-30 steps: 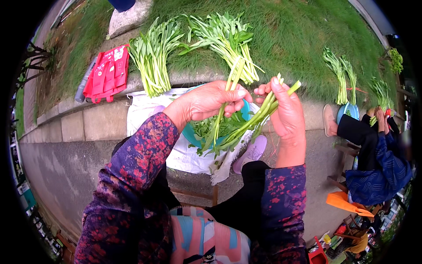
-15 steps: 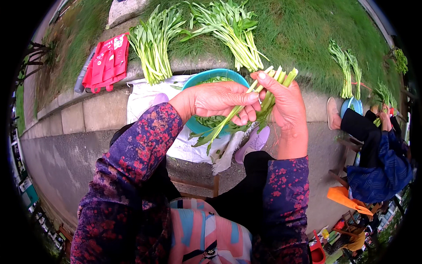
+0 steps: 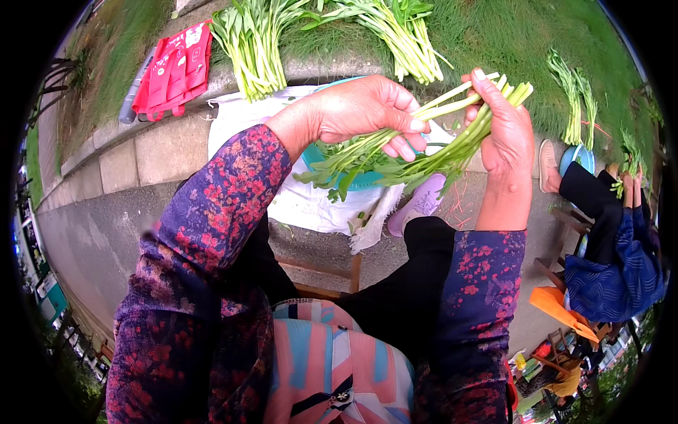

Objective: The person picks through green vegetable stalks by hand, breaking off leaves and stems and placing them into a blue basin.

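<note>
Left hand (image 3: pixel 364 109), 1 o'clock: slim pale-green leafy stems (image 3: pixel 446 109) pinched in thumb-and-finger grip | right hand (image 3: pixel 507 127), 2 o'clock: thicker leafy green bundle (image 3: pixel 470 141) clasped | round teal plastic basin (image 3: pixel 364 183) beneath, 12 o'clock, presumably so anything dropped is caught.

Grey pavement (image 3: pixel 99 244), a pale stone kerb (image 3: pixel 157 152), green grass (image 3: pixel 491 35) in daylight

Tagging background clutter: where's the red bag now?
In the head view, the red bag is at the upper left, with a grey cylinder at its left edge and a leafy green bundle to its right.
</note>
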Demonstrator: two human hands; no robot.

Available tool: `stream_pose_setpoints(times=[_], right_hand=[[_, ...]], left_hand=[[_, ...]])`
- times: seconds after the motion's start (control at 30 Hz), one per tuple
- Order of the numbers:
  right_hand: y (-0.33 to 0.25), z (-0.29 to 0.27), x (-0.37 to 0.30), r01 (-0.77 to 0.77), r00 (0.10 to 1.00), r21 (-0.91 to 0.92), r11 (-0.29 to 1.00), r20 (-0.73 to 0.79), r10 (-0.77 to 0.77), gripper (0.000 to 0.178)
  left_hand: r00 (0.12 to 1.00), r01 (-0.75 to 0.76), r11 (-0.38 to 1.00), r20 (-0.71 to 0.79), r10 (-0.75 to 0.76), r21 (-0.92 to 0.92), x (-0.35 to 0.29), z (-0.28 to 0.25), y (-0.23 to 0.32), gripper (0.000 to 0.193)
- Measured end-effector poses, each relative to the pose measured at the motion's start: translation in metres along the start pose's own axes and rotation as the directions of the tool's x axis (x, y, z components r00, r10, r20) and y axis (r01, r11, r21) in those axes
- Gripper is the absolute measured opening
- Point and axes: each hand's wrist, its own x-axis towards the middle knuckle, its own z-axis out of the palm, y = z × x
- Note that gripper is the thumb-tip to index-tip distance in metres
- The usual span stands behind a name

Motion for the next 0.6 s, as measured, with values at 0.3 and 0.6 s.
stream_pose_setpoints(times=[0.3, 0.6], right_hand=[[0.006, -0.011, 0.008, -0.002, 1.000, 0.141, 0.990, 0.025, -0.002, 0.027], [0.006, -0.007, 0.008, 0.006, 0.999, 0.241, 0.971, 0.035, -0.015, 0.025]], left_hand=[[0.995, -0.097, 0.992, 0.012, 0.096, 0.075, 0.002, -0.002, -0.006, 0.028], [0.991, -0.113, 0.984, -0.055, 0.121, 0.139, 0.001, 0.001, -0.004, 0.030]])
